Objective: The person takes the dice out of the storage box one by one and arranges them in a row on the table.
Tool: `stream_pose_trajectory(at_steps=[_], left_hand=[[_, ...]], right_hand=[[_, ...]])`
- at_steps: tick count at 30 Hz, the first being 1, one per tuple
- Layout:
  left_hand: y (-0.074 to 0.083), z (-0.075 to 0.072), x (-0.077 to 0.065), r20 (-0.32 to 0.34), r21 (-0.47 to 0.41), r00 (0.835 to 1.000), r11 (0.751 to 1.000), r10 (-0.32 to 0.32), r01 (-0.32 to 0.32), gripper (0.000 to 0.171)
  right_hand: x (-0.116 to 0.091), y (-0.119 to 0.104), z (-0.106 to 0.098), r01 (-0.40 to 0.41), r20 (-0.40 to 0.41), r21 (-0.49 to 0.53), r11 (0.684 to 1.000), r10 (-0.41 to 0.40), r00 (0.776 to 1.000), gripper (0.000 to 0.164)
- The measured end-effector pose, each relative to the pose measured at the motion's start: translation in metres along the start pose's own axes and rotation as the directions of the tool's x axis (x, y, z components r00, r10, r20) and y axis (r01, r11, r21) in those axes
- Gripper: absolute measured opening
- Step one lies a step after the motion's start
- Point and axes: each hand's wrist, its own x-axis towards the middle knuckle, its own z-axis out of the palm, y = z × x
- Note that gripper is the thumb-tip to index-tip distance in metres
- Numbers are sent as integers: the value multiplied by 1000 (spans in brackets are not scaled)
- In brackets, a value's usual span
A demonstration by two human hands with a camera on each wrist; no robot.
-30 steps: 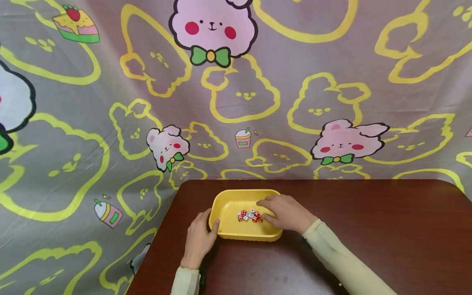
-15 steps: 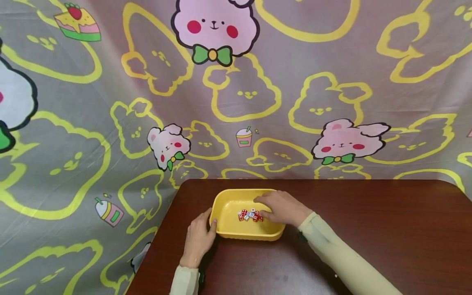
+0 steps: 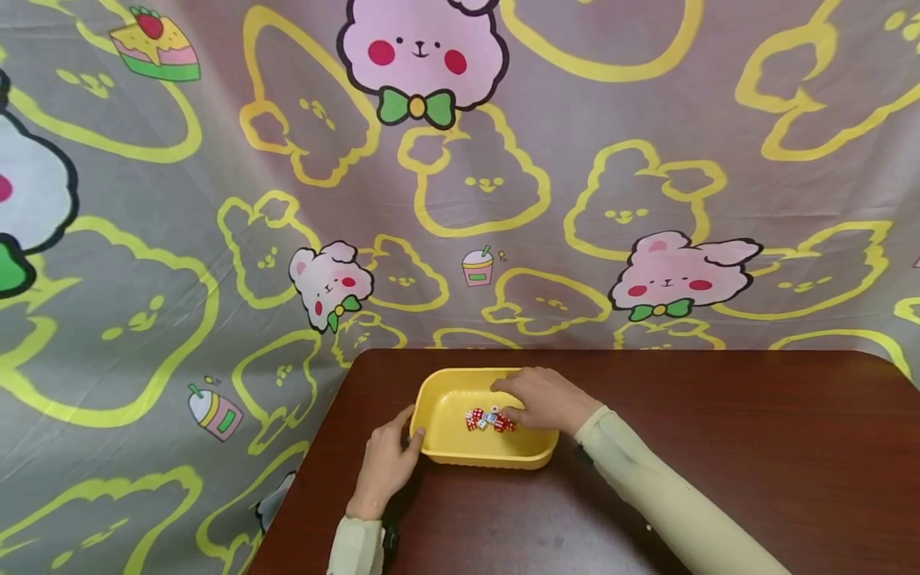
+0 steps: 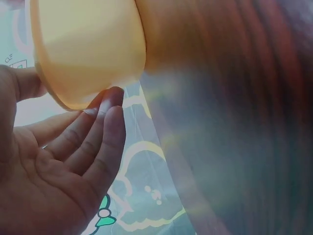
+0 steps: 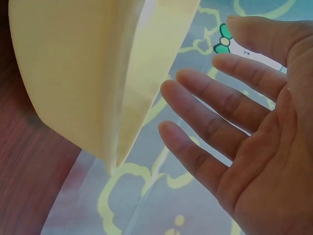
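Observation:
A yellow plastic basin (image 3: 447, 438) with rounded corners lies on the table, and a small cluster of red and white dice (image 3: 490, 419) sits on its floor. My left hand (image 3: 388, 461) holds the basin's left end, thumb at the rim and fingers along the outer wall. The left wrist view shows that hand (image 4: 58, 161) with the basin wall (image 4: 90, 49) between thumb and fingers. Over the basin's right side hovers my right hand (image 3: 552, 399), its fingertips close to the dice. In the right wrist view its fingers (image 5: 230, 105) are spread, with nothing held.
The dark brown wooden table (image 3: 733, 447) extends to the right of the basin. Behind and to the left hangs a grey cloth (image 3: 402, 200) printed with cartoon animals and yellow outlines. The table's left edge runs close to my left hand.
My right hand has shifted slightly left and away from me over the basin. The left hand stays at the basin's left end, and the dice look unmoved.

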Motion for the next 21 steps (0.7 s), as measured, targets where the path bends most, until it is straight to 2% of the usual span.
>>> stream_pose_trajectory(at_steps=[4,11,21], left_hand=[[-2,-1,1,18,-21,1000,1000,-5,5,45],[-5,-1,5,16,-40,1000,999,23,-22,47],[-7,-1,6,15,-64,1000,998,21,-20,48]], right_hand=[[3,1,0,-1,16,6,1000,1,1000,34],[10,0,-1,24,20,-23,999,-24,1000,35],[22,-2,0,30,92,6,1000,-30,995,34]])
